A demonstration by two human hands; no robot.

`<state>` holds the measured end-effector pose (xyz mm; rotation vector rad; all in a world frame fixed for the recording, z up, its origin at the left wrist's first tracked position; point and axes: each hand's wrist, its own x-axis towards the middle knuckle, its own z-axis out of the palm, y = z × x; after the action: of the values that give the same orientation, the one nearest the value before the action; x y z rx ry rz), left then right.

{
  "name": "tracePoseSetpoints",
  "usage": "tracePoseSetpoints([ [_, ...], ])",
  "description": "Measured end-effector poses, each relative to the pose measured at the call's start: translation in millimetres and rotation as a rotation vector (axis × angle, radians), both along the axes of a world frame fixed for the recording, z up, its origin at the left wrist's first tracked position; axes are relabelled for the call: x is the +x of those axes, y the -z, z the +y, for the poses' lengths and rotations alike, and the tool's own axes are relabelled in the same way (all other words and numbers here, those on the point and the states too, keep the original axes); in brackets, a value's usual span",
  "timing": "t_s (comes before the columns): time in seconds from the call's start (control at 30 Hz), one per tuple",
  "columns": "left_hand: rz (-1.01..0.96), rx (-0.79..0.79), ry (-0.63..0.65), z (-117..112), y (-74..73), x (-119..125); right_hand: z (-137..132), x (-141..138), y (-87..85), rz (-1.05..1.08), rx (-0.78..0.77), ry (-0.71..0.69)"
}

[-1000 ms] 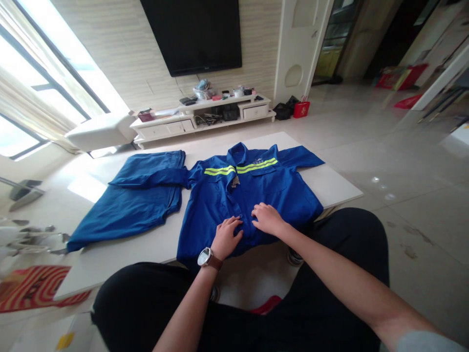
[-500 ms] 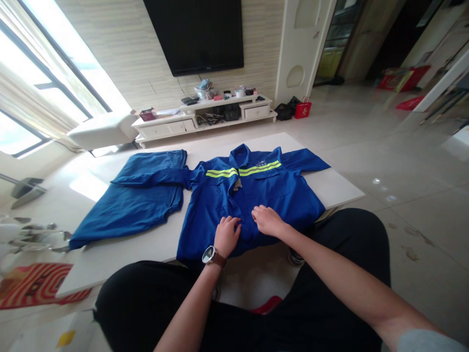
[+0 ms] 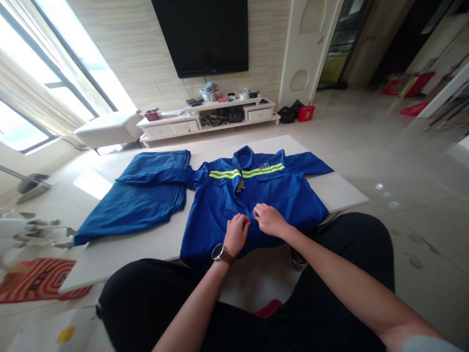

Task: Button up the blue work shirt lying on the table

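Note:
A blue work jacket [image 3: 216, 210] with yellow-and-grey reflective stripes lies front up on the white table, its collar away from me. Its front is partly open below the collar, where a pale label shows. My left hand [image 3: 236, 233], with a watch on the wrist, pinches the jacket's front edge near the lower middle. Just to its right, my right hand [image 3: 270, 220] has its fingers closed on the other front edge. The fingertips of both hands nearly meet. Blue trousers [image 3: 146, 205] lie folded to the left, with one jacket sleeve across them.
The white table [image 3: 344, 188] reaches close to my knees. Beyond it stand a low white TV cabinet [image 3: 168, 129] with small items on top and a padded bench [image 3: 106, 129]. A red bag [image 3: 306, 113] sits on the floor. At the lower left is a red patterned bag [image 3: 40, 281].
My left hand has moved right and slightly up, closing its fingers on the jacket's edge beside my right hand. The right hand has hardly moved. The view has shifted a little.

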<state>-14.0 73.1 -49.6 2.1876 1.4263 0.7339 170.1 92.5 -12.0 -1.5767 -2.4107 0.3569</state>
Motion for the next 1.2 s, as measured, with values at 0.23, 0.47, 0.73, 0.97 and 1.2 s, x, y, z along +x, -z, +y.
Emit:
tracePoseSetpoints([
  [0.23, 0.053, 0.034, 0.003, -2, 7.1, 1, 1, 4, -2.8, 0.081, 0.016, -0.046],
  [0.47, 0.048, 0.004, -0.024, -4, 6.1, 2, -3, -7, 4.1, 0.026, -0.029, -0.152],
  [0.73, -0.053, -0.033, -0.054, -3, 11.0, 2, -3, -8, 6.4, 0.011, -0.033, -0.138],
  [0.97, -0.076, 0.026, -0.074, -7, 13.4, 2, -1, -7, 6.4, 0.024, -0.07, -0.107],
  [1.2, -0.092, -0.009, -0.071, -5, 9.5, 2, -2, -9, 8.9, -0.002, -0.09, -0.07],
])
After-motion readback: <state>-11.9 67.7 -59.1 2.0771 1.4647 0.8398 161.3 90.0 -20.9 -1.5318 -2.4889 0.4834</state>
